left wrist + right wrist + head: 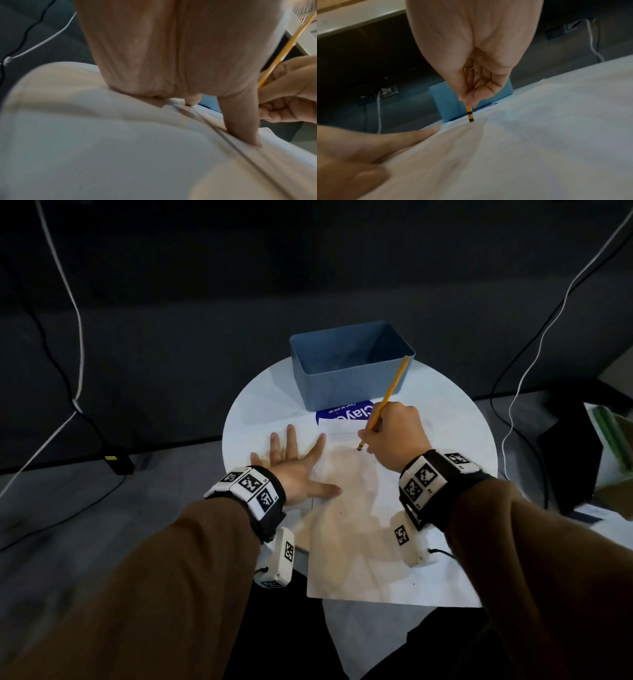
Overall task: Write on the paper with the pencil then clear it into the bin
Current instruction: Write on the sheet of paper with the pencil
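A white sheet of paper (363,542) lies on the round white table (260,405). My left hand (294,460) lies flat with spread fingers, pressing the paper's left edge; the thumb (243,121) rests on the sheet (120,148). My right hand (394,436) grips a yellow pencil (390,395) in a writing hold, its lower end touching the paper near the top. In the right wrist view the pencil (469,115) pokes down from the curled fingers (471,94) onto the paper (522,148). An empty blue bin (349,364) stands just beyond the paper.
A blue printed card (346,412) lies between bin and paper. Black and white cables (77,337) hang at the left and at the right (534,354). A dark box and stacked items (582,453) stand at the right. Dark floor surrounds the small table.
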A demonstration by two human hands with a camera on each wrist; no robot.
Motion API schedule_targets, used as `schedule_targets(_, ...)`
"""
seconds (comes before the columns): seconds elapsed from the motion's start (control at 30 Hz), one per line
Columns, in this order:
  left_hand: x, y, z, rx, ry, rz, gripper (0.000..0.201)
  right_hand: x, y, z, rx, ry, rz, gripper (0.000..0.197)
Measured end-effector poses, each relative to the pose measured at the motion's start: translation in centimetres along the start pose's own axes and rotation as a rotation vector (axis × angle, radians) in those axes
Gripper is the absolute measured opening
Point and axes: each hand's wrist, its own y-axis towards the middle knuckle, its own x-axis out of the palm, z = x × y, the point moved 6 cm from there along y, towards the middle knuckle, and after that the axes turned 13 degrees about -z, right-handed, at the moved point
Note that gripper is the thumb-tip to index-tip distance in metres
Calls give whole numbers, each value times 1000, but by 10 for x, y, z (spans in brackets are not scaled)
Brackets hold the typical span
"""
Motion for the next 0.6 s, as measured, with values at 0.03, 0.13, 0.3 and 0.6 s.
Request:
schedule_targets(0.03, 0, 0, 0, 0, -1, -3, 109, -8, 0, 7, 19, -6, 15, 19)
schedule_targets(0.13, 0, 1, 0, -1, 9, -10, 110, -21, -3, 14, 41, -22, 37, 18)
schedule_targets(0.3, -1, 2, -1, -5, 12, 3, 109, 2, -4, -10, -60, 37, -1, 21)
schedule_targets(0.6, -1, -1, 1, -14, 32, -9, 108, -29, -12, 22, 13, -17, 45, 17)
